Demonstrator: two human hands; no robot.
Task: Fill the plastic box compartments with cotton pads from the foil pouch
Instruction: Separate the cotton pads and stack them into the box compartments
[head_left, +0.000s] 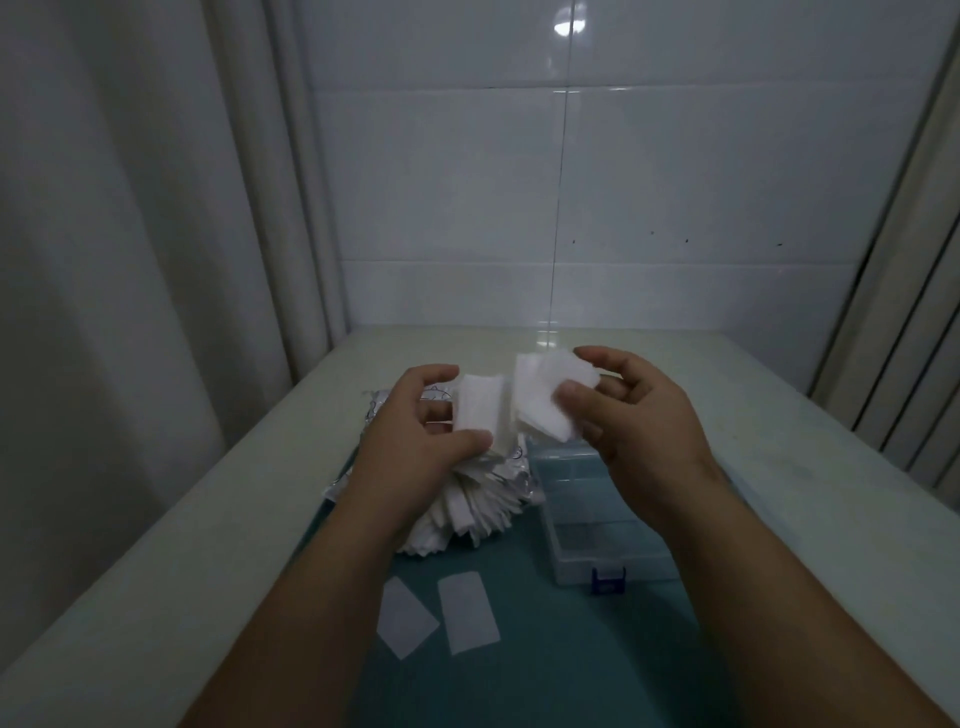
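The left hand (415, 441) is holding a small stack of cotton pads (480, 410) above the middle of the tabletop (779, 415), its grip curled round the stack. The right hand (639, 431) is pinching a fanned bunch of pads (540, 400) just beside it, its grip closed on them. Below the left hand, the foil pouch (524, 478) is lying on a teal mat (545, 649), spilling a heap of pads (467, 514) toward the near edge. The plastic box (587, 519) is sitting just beside the pouch on the right-edge side, its blue latch (609, 579) facing the near edge. Two loose pads (462, 613) are lying nearer that edge.
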